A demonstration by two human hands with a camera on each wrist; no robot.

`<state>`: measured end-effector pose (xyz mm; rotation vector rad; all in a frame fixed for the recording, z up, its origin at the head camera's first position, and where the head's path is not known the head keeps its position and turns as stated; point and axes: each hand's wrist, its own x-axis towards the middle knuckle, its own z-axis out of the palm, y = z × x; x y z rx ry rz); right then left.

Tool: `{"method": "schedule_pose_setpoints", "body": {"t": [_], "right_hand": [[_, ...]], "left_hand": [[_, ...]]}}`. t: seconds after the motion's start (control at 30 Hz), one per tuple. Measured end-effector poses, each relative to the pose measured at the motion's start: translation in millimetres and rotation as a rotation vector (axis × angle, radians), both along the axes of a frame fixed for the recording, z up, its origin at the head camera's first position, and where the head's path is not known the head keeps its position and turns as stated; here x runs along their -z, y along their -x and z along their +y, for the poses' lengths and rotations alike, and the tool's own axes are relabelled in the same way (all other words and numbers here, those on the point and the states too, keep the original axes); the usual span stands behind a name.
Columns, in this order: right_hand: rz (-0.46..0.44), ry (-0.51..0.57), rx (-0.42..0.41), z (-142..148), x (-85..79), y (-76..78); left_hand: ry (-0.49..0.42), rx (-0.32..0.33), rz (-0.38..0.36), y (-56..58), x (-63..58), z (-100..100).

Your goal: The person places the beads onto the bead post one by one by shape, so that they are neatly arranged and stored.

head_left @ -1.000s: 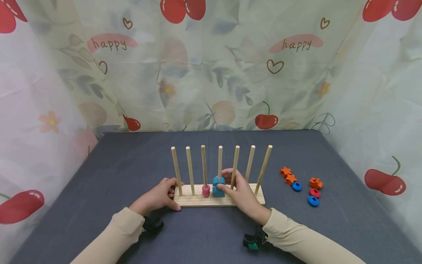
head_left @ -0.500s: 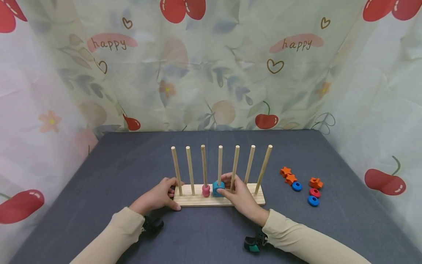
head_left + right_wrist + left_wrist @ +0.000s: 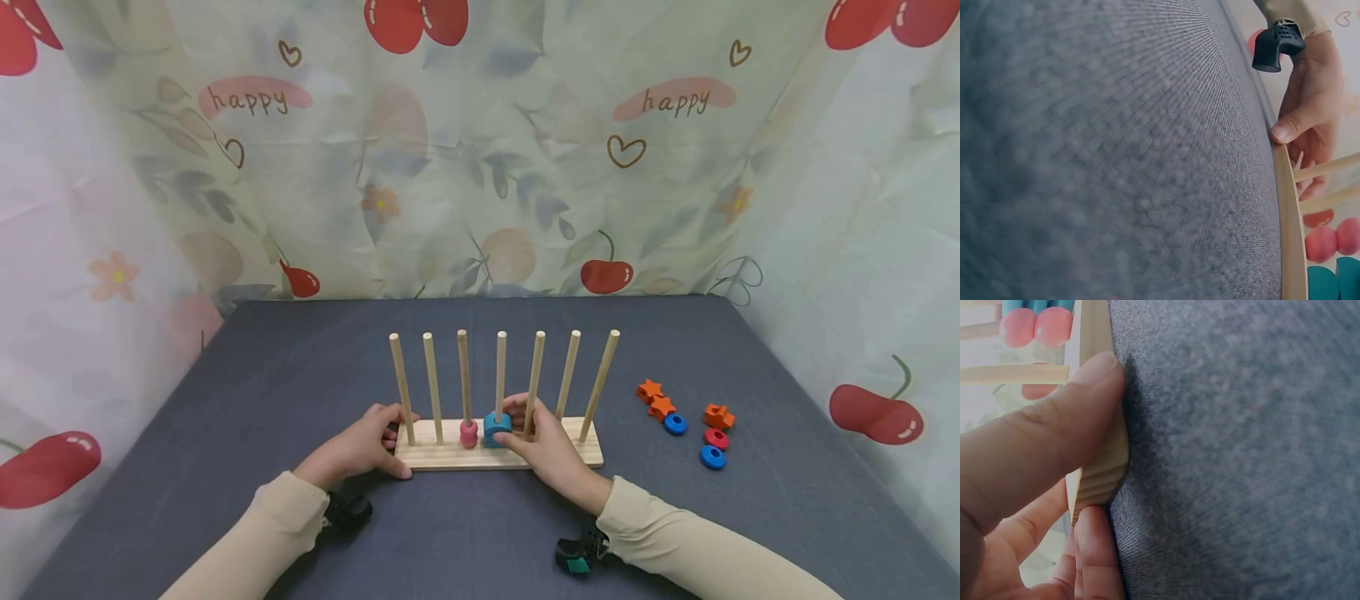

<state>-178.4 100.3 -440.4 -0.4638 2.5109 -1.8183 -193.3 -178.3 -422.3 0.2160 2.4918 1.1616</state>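
Observation:
My left hand (image 3: pixel 366 440) grips the left end of a wooden peg board (image 3: pixel 450 458), its thumb lying along the front edge in the left wrist view. Several upright pegs rise from the board. At the fourth peg from the left, my right hand (image 3: pixel 557 452) holds teal-blue beads (image 3: pixel 493 427) low on the peg between thumb and fingers. These beads sit stacked near the base. Two pink round beads (image 3: pixel 1035 327) are stacked on the third peg, just left of the blue ones. In the right wrist view my right hand is out of sight.
Right of the board lie loose pieces on the dark grey cloth (image 3: pixel 480 533): orange stars (image 3: pixel 662 407), an orange piece (image 3: pixel 718 416), a red ring (image 3: pixel 716 439) and two blue rings (image 3: pixel 712 457). A printed curtain (image 3: pixel 480 150) encloses the back and sides.
My right hand has moved down with the upper teal-blue bead, which now sits lower on the fourth peg against the one below. The left hand stays at the board's end.

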Motion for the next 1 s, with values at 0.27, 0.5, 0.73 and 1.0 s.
{"method": "schedule_pose_setpoints", "body": {"t": [0.27,0.5,0.73,1.0], "right_hand": [[-0.025,-0.077,-0.006,8,4.7,-6.9],[-0.039,-0.171,-0.093,24,-0.9,-18.5],[-0.117,-0.247,-0.143,40,-14.0,-32.3],[-0.183,-0.253,-0.243,66,-38.6,-43.4]], "left_hand": [[-0.002,-0.002,0.003,-0.4,0.2,1],[-0.006,-0.005,0.015,0.5,2.9,1],[-0.008,-0.009,0.013,0.2,2.1,2],[-0.005,-0.008,0.007,-0.5,0.1,1]]}}
